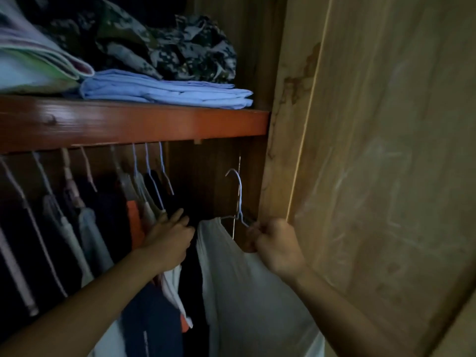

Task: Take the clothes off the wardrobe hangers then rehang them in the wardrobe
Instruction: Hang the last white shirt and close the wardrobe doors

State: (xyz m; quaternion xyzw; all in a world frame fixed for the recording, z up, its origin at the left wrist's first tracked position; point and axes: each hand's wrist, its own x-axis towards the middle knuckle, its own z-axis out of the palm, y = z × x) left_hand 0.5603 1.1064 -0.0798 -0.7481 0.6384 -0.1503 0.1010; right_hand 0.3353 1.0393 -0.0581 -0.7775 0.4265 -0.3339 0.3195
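Standing big on the right, door: the wooden wardrobe door [373, 163] is open, with pale marks on it.
Shelf: a red-brown shelf [134, 122] runs across the top of the hanging space.
Clothes on the shelf: a folded blue shirt [164, 88] lies at the front. A dark spotted pile [180, 45] sits behind it. Pale folded cloth [31, 60] lies on the left.
Hanging clothes: a row of dark and pale clothes [77, 228] hangs on hangers under the shelf, from the left side to the middle.
White shirt: the white shirt [244, 292] is on a hanger and hangs down at the right end, just beside the door. It is lower than the row and its hook is not on anything.
Left hand: the left hand [170, 240] pushes against the hanging clothes with straight fingers. Its grip is wide and holds nothing.
Right hand: the right hand [275, 243] is curled tight round the hanger of the white shirt, at the hanger's right end. Its grip is holding the hanger.
Hanger: the thin blue hanger [240, 199] stands up with its hook in the air, below the shelf.
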